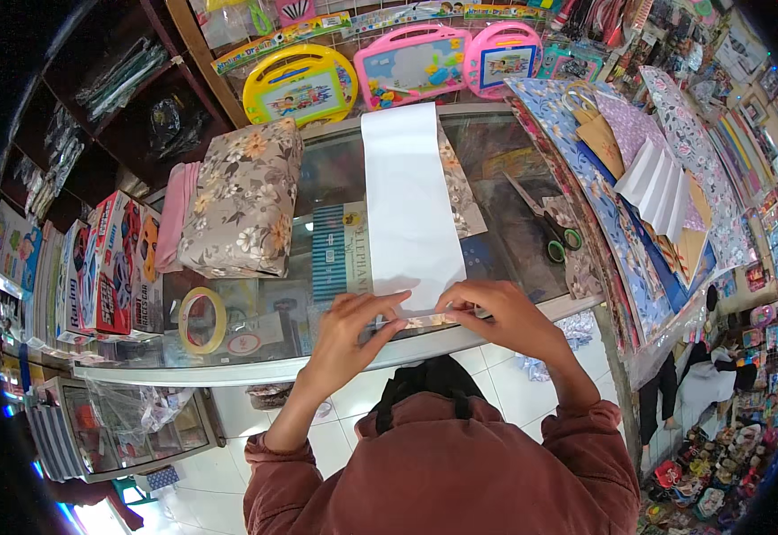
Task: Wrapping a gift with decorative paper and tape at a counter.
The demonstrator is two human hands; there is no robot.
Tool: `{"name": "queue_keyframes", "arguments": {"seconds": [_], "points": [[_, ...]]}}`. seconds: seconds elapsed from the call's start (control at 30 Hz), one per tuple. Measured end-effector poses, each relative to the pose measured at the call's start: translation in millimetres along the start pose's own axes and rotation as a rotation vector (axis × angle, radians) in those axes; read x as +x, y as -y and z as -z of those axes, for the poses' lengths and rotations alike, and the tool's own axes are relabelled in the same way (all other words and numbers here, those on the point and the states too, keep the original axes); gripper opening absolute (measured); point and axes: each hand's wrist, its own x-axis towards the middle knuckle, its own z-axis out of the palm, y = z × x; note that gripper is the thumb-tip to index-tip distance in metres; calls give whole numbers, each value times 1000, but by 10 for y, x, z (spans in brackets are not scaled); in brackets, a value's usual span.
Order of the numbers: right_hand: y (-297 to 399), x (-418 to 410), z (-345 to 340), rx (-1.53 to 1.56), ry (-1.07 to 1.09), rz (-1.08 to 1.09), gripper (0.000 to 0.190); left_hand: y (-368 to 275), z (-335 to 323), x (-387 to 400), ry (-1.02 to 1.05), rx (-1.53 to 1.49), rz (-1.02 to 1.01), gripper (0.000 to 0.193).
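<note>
A long strip of wrapping paper (pixel 407 200) lies on the glass counter in front of me, white side up. Along its near end a narrow band of floral print shows. At the left near corner my left hand (pixel 355 328) has index finger and thumb on either side of the paper's edge. My right hand (pixel 496 311) pinches the right near corner, fingers curled. Beneath the strip, partly covered, is a piece of floral wrapping paper (pixel 464 200). To the left sits a box wrapped in matching floral paper (pixel 241 200).
Scissors (pixel 549 231) with black-green handles lie open on the glass counter's (pixel 335 160) right side. A tape roll (pixel 202 321) rests at left, near toy car boxes (pixel 118 267). Wrapping-paper sheets (pixel 562 154) and a pleated white paper (pixel 656 190) are at right. Drawing boards (pixel 412 67) stand behind.
</note>
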Motion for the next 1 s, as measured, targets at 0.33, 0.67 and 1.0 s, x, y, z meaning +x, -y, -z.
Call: {"name": "queue_keyframes", "arguments": {"seconds": [0.33,0.67,1.0], "points": [[-101,-23,-41,127,-73,-16,17,70,-8,-36,11,67,-67,23],[-92,-68,-113,128,-118,-12,16,62,-21,-113,46,196,-102,27],[-148,-71,-170,117,-180,36,18,-116,-175,-207,-9,537,-173,42]]}}
